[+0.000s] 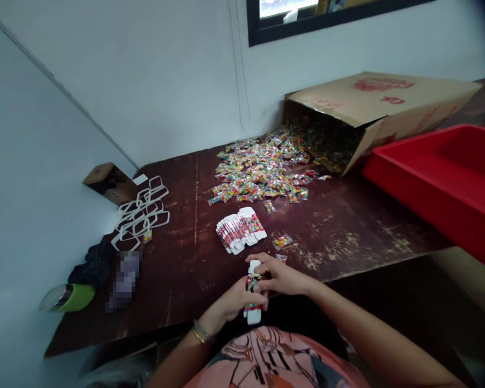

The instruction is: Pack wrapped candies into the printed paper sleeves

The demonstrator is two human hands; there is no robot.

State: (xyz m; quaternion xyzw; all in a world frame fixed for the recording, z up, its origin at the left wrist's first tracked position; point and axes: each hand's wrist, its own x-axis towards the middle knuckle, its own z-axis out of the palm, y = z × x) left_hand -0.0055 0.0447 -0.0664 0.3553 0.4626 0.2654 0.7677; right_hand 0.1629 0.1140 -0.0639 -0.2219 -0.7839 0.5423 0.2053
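Both of my hands hold a small printed carton (254,316) with white end flaps, just over the table's front edge. My left hand (236,299) wraps around its lower half from the left. My right hand (281,275) grips the upper part, fingers bent across its top end. Beyond them lies a fanned stack of flat printed cartons (241,230). A few small clear packets of colourful candy (282,241) rest right of the stack. A large heap of the same candy packets (262,167) spreads behind it.
A big cardboard box (383,99) lies on its side at the back right, packets spilling from its opening. A red tray (436,178) stands at the right. White loop frames (145,213), a brown box (111,182) and a green cup (78,297) line the left side.
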